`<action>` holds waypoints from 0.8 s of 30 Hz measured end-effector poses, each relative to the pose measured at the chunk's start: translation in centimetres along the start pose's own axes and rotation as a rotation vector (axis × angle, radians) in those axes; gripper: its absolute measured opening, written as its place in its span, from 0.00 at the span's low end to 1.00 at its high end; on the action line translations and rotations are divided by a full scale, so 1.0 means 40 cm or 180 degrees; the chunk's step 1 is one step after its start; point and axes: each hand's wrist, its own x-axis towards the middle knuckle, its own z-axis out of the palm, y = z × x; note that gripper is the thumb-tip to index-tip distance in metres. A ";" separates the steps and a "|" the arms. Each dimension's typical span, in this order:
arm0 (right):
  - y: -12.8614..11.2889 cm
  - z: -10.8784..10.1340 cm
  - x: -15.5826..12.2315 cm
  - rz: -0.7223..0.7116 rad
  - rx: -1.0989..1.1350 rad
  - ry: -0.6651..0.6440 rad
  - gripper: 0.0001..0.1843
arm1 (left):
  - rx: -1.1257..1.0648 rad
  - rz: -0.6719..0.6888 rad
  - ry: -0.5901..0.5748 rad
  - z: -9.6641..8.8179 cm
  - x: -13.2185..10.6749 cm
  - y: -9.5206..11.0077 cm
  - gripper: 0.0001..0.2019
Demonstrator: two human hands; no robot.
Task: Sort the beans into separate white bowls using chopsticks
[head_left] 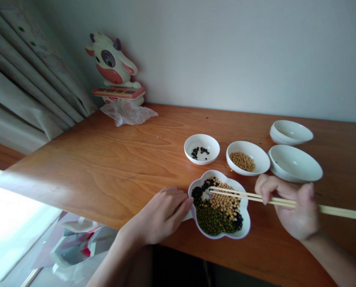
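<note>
1. Left hand [163,213]: lying on the table's front edge, fingers extended and held together, not closed round anything, the fingertips touching the left rim of item 3.

2. Right hand [291,211]: gripping a pair of pale wooden chopsticks [249,196], fingers clamped round their middle. The sticks are pointing left, their tips close together and hovering over the upper left part of item 3, where black and yellow beans are meeting. Whether a bean is sitting between the tips cannot be told.

3. White flower-shaped bowl [246,228]: sitting near the table's front edge, between the two hands, and holding mixed black, yellow and green beans.

4. Small white round dish [210,142]: standing just behind item 3 and holding a few black beans.

5. Second white dish [263,163]: standing to the right of item 4 and holding a heap of yellow beans.

6. Empty white bowl [296,163]: standing right of item 5, just behind the right hand.

7. Stacked white dishes [290,132]: standing behind item 6.

8. Orange-brown wooden table [106,167]: bearing all of the above.

9. Cartoon cow toy [115,71]: standing at the far left corner against the wall, with crumpled clear plastic [127,113] lying before it.
</note>
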 end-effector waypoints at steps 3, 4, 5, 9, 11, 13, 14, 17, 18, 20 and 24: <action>0.001 0.009 -0.003 0.0045 -0.0007 -0.0095 0.44 | -0.0004 -0.0020 -0.0011 0.000 -0.001 0.001 0.25; 0.003 0.013 -0.005 0.0070 -0.0007 -0.0119 0.44 | -0.0007 -0.0026 -0.0006 0.000 -0.001 0.001 0.25; 0.006 0.015 -0.007 0.0093 -0.0010 -0.0134 0.44 | -0.0008 -0.0025 0.0002 0.000 -0.001 0.001 0.25; 0.021 0.020 -0.014 0.0090 -0.0108 -0.0140 0.44 | 0.0002 -0.0007 -0.0006 -0.001 -0.001 0.000 0.25; 0.025 0.020 -0.016 0.0079 -0.0154 -0.0147 0.44 | 0.0000 -0.0009 -0.0012 -0.001 0.000 -0.001 0.25; 0.027 0.022 -0.017 0.0081 -0.0153 -0.0137 0.43 | -0.0001 -0.0002 -0.0021 -0.002 0.000 -0.001 0.26; 0.027 0.022 -0.017 0.0077 -0.0143 -0.0125 0.43 | 0.0002 0.0004 -0.0024 -0.002 0.000 -0.001 0.25; 0.026 0.023 -0.018 0.0065 -0.0128 -0.0106 0.42 | 0.0000 0.0015 -0.0020 -0.001 0.001 0.000 0.25; 0.027 0.023 -0.018 0.0064 -0.0126 -0.0104 0.41 | -0.0002 0.0011 -0.0010 -0.001 0.001 0.001 0.25; 0.029 0.022 -0.019 0.0058 -0.0125 -0.0087 0.42 | -0.0005 -0.0010 -0.0014 -0.001 0.001 0.002 0.25; 0.033 0.020 -0.018 0.0033 -0.0117 -0.0059 0.43 | 0.0028 -0.0019 -0.0034 -0.001 0.001 0.002 0.24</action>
